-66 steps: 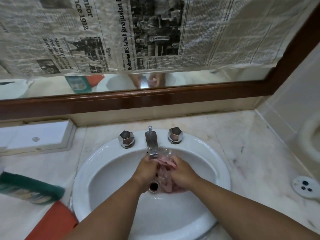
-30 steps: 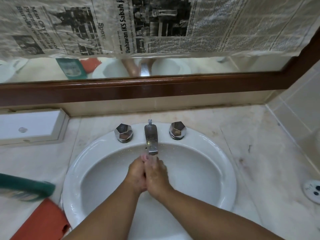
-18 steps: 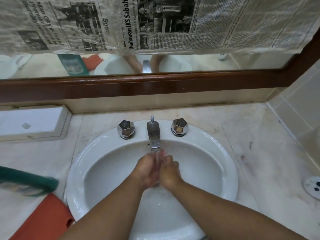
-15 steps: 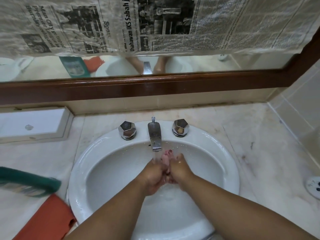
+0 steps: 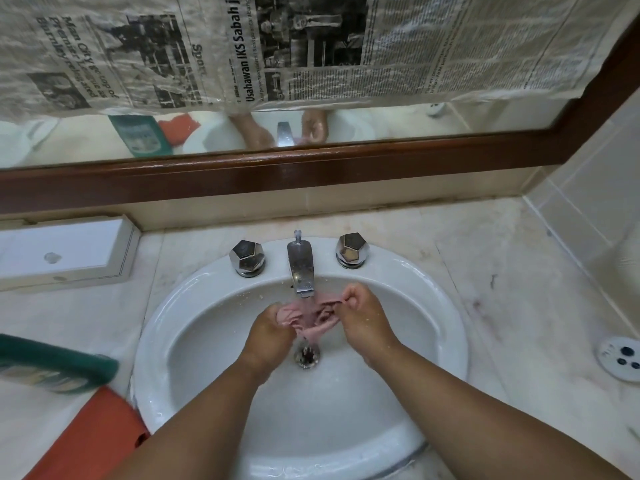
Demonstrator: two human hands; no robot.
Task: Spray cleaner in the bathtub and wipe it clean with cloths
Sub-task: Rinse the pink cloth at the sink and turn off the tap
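a: what's changed at the sink [image 5: 446,306]?

b: a moment ago my hands were pressed together, the cloth balled between them. now they're apart: my left hand [image 5: 273,329] clutches one end of the pink cloth [image 5: 313,318], my right hand [image 5: 362,311] pinches the other, and it's spread under the tap [image 5: 300,268], above the drain [image 5: 307,355].

a: meaning?

b: i judge i'm rinsing it; the tub wipe isn't in sight here.

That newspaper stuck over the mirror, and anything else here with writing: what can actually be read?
"Man City", "Premier League", "Burnley": newspaper, left headline, sideways.
"Sport": same sheet, section label.
"Usahawan IKS Sabah ja": middle headline, cut off at the top edge.
Newspaper body text: too small.
Green bottle label: blurred.
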